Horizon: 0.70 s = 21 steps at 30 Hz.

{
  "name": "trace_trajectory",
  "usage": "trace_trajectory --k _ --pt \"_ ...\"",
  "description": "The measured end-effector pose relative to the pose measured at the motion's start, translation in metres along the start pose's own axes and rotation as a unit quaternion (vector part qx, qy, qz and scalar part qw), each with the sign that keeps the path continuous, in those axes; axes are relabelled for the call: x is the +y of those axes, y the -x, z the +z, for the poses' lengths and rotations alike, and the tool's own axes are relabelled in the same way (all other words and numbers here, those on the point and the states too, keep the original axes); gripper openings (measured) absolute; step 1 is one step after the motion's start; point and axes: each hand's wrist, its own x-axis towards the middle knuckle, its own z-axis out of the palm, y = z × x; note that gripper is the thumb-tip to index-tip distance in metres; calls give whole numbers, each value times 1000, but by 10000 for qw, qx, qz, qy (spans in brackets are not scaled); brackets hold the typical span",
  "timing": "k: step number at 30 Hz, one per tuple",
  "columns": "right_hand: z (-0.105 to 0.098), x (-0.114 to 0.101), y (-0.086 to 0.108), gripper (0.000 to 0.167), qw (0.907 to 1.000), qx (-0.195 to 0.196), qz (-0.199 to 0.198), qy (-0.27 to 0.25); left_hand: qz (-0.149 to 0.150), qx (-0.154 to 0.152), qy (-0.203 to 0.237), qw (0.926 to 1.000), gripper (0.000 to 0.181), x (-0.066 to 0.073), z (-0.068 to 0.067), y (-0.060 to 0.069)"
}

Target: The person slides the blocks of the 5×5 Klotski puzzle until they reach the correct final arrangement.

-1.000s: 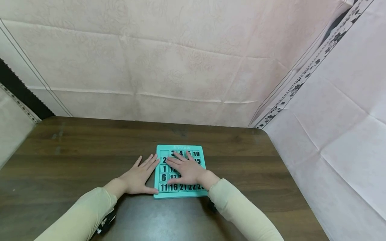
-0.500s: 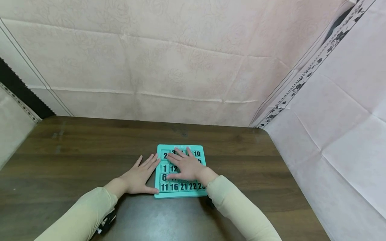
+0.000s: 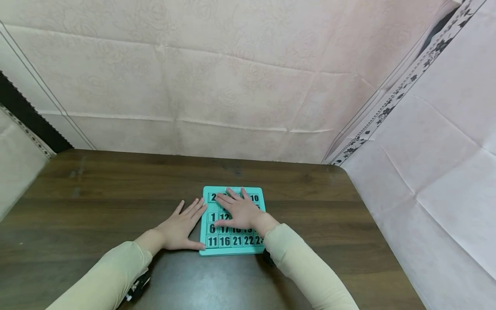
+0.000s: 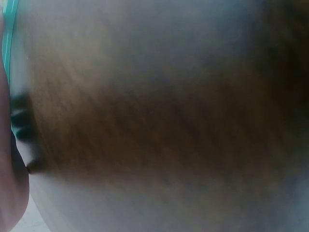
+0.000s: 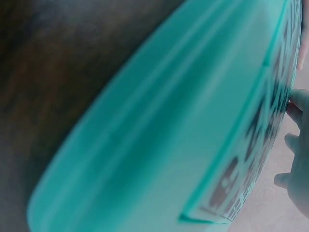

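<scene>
Screened-off nook; wooden tabletop point(image 3: 317, 206), creased pale hangings point(image 3: 232, 90)

The 2 tile point(image 3: 213, 197) had slid 1 row toward 12 o'clock, into the number board's point(image 3: 221, 252) 11 o'clock corner. The right hand point(image 3: 241, 213) had shifted toward 12 o'clock too, baring more of the row point(image 3: 224, 229) starting with 6.
</scene>
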Motion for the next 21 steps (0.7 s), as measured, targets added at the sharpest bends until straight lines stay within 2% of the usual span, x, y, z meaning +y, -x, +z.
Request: trace_trajectory --k 6,10,21 --pt "1 1 2 81 9998 38 -68 -179 -37 -2 -51 10000 112 -1 1 -1" --pt "4 -1 12 80 9993 26 -286 -240 -59 -19 -52 10000 113 0 1 -1" --pt "11 -10 41 80 9958 -73 -915 66 -25 53 -18 10000 111 0 1 0"
